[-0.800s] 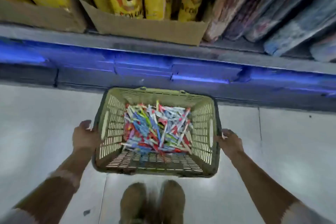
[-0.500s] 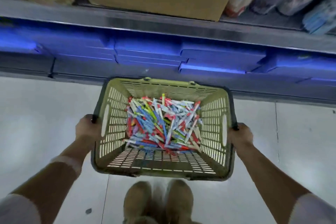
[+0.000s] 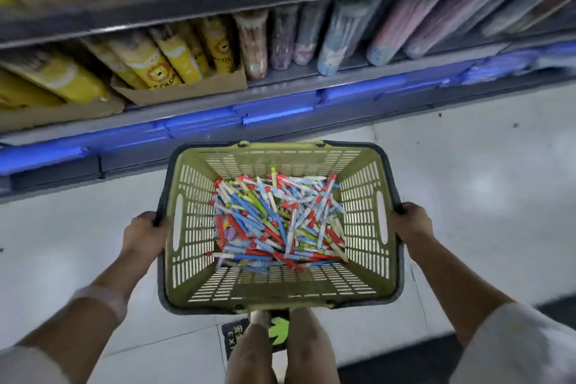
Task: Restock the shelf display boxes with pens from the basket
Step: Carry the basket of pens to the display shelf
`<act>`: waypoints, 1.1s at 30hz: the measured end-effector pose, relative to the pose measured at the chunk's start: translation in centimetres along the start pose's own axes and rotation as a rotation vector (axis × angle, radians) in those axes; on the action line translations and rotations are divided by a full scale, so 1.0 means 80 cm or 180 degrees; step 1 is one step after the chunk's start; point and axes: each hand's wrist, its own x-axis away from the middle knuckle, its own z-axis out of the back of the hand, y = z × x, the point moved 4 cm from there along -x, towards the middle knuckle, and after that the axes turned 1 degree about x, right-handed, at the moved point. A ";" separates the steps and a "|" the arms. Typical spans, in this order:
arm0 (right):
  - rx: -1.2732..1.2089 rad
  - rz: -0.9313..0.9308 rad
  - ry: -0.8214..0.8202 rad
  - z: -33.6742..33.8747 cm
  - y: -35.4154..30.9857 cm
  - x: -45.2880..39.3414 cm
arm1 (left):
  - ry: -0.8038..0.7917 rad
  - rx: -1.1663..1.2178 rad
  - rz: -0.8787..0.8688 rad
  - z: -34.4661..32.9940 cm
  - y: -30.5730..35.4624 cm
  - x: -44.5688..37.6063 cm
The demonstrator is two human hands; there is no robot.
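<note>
With my left hand (image 3: 141,235) and right hand (image 3: 411,224) each gripping a rim of the olive slatted plastic basket (image 3: 363,218), its heap of multicoloured pens (image 3: 277,221) sits untouched; restocking hasn't begun, I judge.

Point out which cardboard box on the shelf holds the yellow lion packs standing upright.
The smaller open cardboard box, directly beyond the basket. Its lion packs stand upright; the box to its left holds packs lying flatter.

Multicoloured pens (image 3: 278,221) heaped in olive basket (image 3: 282,293)
</note>
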 end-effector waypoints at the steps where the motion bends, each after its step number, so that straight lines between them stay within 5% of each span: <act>1: -0.0074 -0.0072 0.0049 0.029 0.014 0.021 | -0.0085 -0.0024 -0.0092 0.013 0.026 0.025; 8: -0.0694 -0.0553 0.0543 0.204 0.132 0.142 | -0.0379 -0.0587 -0.1177 0.036 0.222 0.161; 16: -0.1569 -0.1280 0.1099 0.340 0.280 0.203 | -0.0616 -0.1307 -0.2412 -0.057 0.448 0.278; 33: -0.2683 -0.2106 0.1569 0.664 0.499 0.004 | -0.1094 -0.1962 -0.3205 -0.435 0.920 0.486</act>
